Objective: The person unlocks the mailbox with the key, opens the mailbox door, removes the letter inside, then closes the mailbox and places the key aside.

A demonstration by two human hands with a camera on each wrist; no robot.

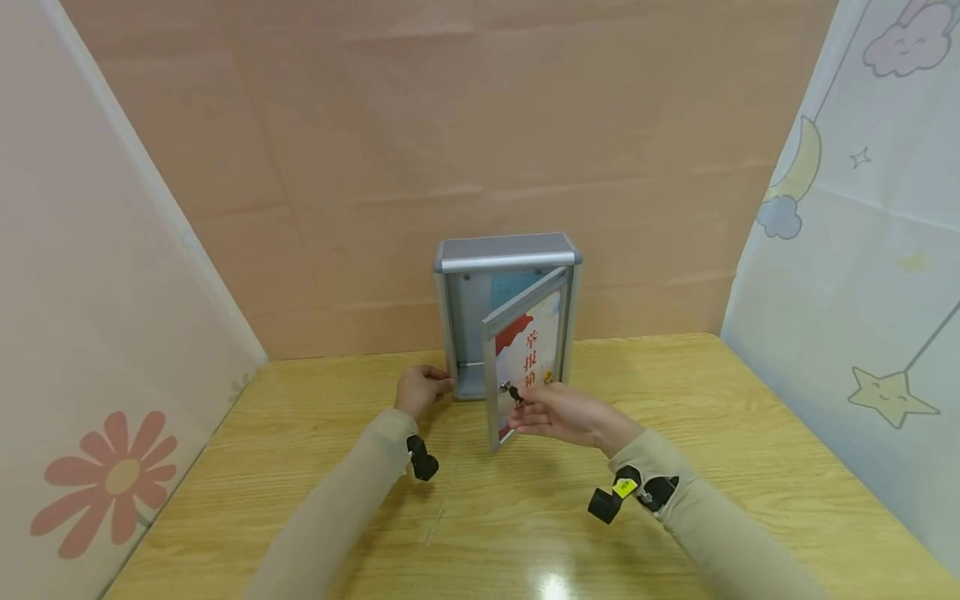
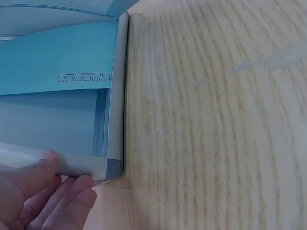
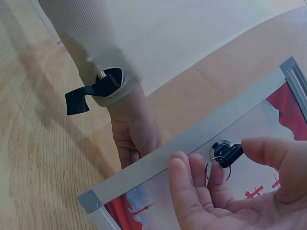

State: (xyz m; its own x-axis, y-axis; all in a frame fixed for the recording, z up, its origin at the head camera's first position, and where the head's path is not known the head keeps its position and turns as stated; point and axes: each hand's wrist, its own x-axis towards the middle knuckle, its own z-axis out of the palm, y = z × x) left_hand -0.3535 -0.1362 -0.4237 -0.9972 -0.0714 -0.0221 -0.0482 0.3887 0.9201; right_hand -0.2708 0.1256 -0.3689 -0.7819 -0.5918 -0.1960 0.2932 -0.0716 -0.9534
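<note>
Both sleeves (image 1: 337, 502) are beige. A black device (image 1: 423, 461) is fixed at each cuff (image 1: 393, 427); the right one has a yellow label (image 1: 624, 487).

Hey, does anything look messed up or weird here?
Yes: a pale streak on the wood-grain table, in front of the open report box. It cuts across the wood pattern; I can't tell if it's a scratch.

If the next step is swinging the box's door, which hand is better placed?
Probably the right hand: it pinches the key in the lock, near the free edge of the door. The left hand grips the box by its left edge, so it seems better suited to steadying.
</note>
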